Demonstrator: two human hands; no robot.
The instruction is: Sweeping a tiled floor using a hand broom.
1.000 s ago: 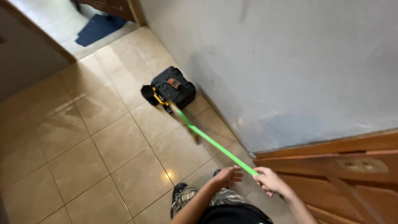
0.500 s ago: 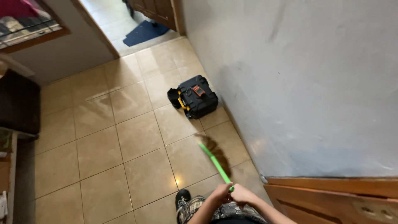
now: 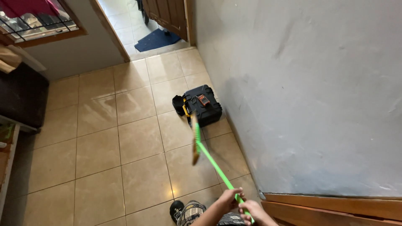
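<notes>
Head view: both hands wrapped round green broom (image 3: 209, 157) handle at frame bottom, left hand (image 3: 228, 200) above right hand (image 3: 256, 211), fingers curled tight. Broom head over tile floor (image 3: 96, 142), just before black case (image 3: 203, 104) by wall (image 3: 301, 83).

One view only, from the head camera, high above the floor (image 3: 96, 150) and tilted steeply down and forward. It faces along the grey wall (image 3: 301, 92), which fills the right half, toward a doorway (image 3: 142, 29) at the top edge. The hands, left (image 3: 228, 200) and right (image 3: 256, 211), sit nearest, at the bottom edge, just under the lens. The black case (image 3: 205, 106) lies mid-frame, farther off. A window (image 3: 37, 21) shows at top left.
</notes>
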